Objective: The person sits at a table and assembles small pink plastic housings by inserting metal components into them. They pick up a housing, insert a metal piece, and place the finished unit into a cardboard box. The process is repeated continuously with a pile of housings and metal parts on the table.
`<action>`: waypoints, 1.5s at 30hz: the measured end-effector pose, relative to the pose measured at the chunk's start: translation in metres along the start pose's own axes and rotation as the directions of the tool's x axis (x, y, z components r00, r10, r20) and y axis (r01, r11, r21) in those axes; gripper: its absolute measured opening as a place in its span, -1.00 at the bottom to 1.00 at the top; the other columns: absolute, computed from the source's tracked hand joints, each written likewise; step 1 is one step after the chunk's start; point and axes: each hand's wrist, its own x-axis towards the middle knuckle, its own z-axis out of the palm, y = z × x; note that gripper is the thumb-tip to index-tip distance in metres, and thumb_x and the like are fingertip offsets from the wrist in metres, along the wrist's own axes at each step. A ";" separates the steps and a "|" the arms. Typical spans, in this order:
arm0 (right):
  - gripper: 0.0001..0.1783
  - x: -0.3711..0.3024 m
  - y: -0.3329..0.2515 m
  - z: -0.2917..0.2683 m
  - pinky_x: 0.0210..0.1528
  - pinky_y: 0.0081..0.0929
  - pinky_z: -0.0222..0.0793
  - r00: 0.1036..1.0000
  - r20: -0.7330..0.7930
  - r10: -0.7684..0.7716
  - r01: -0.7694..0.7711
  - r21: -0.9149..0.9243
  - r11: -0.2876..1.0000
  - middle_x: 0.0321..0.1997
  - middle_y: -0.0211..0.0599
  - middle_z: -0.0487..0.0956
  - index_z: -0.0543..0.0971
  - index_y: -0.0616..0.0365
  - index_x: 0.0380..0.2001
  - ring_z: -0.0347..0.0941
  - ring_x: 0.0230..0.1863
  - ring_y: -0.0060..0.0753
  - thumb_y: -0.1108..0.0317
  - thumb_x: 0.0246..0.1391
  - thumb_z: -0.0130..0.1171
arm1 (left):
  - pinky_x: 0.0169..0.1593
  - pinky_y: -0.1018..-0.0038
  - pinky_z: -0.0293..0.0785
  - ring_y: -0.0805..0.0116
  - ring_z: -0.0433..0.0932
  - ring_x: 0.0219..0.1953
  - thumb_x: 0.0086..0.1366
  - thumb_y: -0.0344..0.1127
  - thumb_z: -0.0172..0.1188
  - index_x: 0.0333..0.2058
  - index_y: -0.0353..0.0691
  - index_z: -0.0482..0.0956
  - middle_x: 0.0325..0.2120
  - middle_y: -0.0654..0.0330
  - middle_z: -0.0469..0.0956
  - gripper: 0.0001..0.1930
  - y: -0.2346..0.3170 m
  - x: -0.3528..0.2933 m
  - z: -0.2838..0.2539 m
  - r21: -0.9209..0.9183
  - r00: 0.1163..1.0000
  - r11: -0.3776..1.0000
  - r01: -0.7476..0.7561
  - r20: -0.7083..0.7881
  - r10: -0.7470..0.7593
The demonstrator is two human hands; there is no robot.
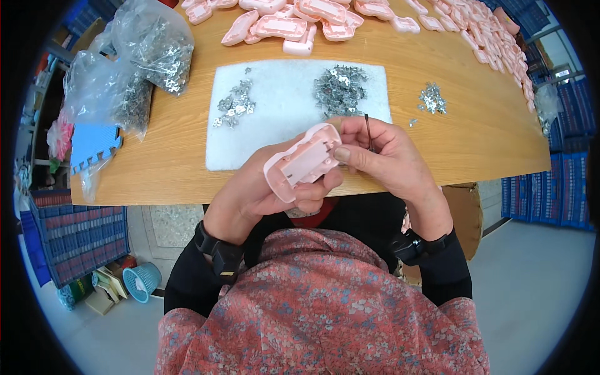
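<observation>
My left hand grips a pink plastic shell, its hollow inner side turned up toward me, just above the near edge of the wooden table. My right hand holds a thin dark pin-like tool upright between its fingers, and its thumb presses on the right end of the shell. Beyond the hands lies a white foam mat with a large pile of small metal clips and a smaller pile of metal clips.
Many pink shells lie heaped along the table's far edge and right side. Clear bags of metal parts sit at the left, above a blue foam piece. A small clip heap lies right of the mat. Blue crates stand on the floor.
</observation>
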 end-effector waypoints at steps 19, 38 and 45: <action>-0.64 -0.106 -0.001 -0.047 -0.35 -0.79 0.31 0.977 -0.201 0.072 -0.071 0.011 0.997 -0.28 -0.52 0.59 0.55 0.26 0.00 0.45 -0.36 -0.77 0.25 0.24 0.23 | -0.25 0.36 0.69 0.20 0.66 -0.21 0.48 -0.13 -0.06 0.28 -0.34 0.22 -0.01 -0.01 0.53 -0.47 -0.045 0.035 0.050 0.628 0.975 0.774 0.083 -0.212 0.067; -0.67 -0.239 0.061 -0.156 -0.33 -0.77 0.32 0.748 -0.643 0.165 -0.167 0.058 0.984 -0.20 -0.52 0.57 0.57 0.25 0.00 0.43 -0.27 -0.76 0.34 0.21 0.17 | -0.09 0.54 0.54 0.48 0.57 -0.14 0.46 -0.24 -0.01 0.23 -0.31 0.36 -0.15 0.14 0.58 -0.56 0.009 0.038 0.081 0.949 0.929 0.280 0.146 -0.228 0.292; -0.72 -0.311 0.119 -0.222 -0.44 -0.69 0.30 0.411 -0.904 0.122 -0.323 -0.019 0.946 -0.37 -0.48 0.56 0.57 0.29 -0.06 0.38 -0.51 -0.68 0.34 0.24 0.15 | 0.00 0.35 0.51 0.18 0.58 -0.10 0.32 -0.18 0.16 0.10 -0.27 0.51 -0.13 0.04 0.61 -0.56 0.126 0.065 0.032 0.757 0.680 -0.473 0.451 0.052 0.732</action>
